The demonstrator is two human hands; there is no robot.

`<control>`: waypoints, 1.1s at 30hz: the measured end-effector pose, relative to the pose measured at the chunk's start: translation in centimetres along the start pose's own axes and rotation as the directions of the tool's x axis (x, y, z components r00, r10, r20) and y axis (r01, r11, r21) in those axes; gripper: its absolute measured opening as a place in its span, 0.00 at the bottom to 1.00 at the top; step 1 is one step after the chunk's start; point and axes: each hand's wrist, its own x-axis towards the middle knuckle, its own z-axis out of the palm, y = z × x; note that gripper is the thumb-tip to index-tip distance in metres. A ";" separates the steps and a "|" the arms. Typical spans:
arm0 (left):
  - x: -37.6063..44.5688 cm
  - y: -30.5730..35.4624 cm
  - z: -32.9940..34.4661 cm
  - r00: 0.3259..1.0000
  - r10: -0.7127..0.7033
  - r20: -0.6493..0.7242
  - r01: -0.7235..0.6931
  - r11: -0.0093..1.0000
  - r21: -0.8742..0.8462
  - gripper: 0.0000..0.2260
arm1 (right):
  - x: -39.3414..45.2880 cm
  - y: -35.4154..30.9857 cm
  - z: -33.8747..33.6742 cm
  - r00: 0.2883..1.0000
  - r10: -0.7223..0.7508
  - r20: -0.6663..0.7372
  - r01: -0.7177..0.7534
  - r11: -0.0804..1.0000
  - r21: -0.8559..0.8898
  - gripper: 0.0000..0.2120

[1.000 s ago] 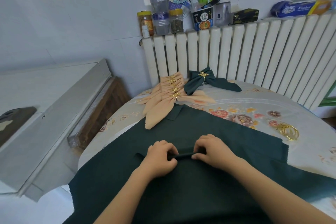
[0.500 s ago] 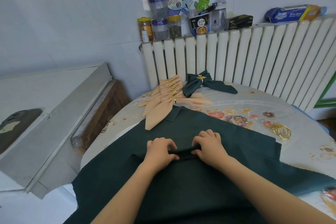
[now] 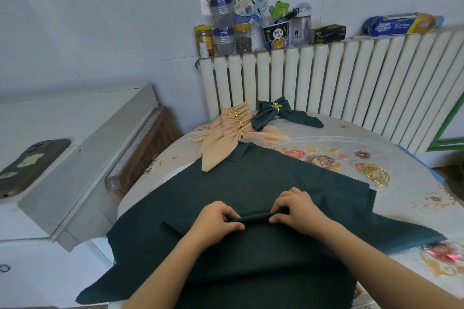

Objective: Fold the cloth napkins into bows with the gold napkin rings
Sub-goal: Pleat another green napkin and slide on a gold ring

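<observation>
Both hands rolling a dark green cloth napkin [image 3: 251, 183] at mid-counter.
Left hand [image 3: 216, 224] and right hand [image 3: 298, 211] pinch the rolled fold, fingers curled; uneven pressure could skew it, well short of the loose gold napkin rings [image 3: 376, 174].

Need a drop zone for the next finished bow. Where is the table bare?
Bare floral tablecloth lies between the green bow, the loose gold rings and the radiator. A smaller patch sits right of the green cloth, below the rings. Crowded: peach bows at back left; both hands on the cloth's roll.
</observation>
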 end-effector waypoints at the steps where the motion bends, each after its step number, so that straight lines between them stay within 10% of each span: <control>1: 0.0 -0.1 0.0 1.000 -0.012 0.008 0.013 0.999 -0.029 0.04 | -0.1 0.2 0.0 1.000 0.016 0.003 -0.016 1.000 0.023 0.11; 15: -0.1 0.5 0.9 0.988 -0.075 -0.136 0.088 0.992 0.094 0.20 | 0.4 -1.4 1.3 0.986 0.148 -0.078 -0.158 0.977 -0.140 0.21; 22: -1.8 1.4 1.1 0.958 0.162 -0.236 -0.099 0.961 0.259 0.07 | -1.8 -1.6 1.3 0.952 -0.081 -0.294 0.027 0.982 -0.185 0.09; 33: -5.9 -0.8 2.7 0.937 0.300 -0.177 -0.268 0.945 0.187 0.11 | -4.9 -0.9 0.8 0.984 -0.160 -0.080 0.149 0.980 -0.128 0.16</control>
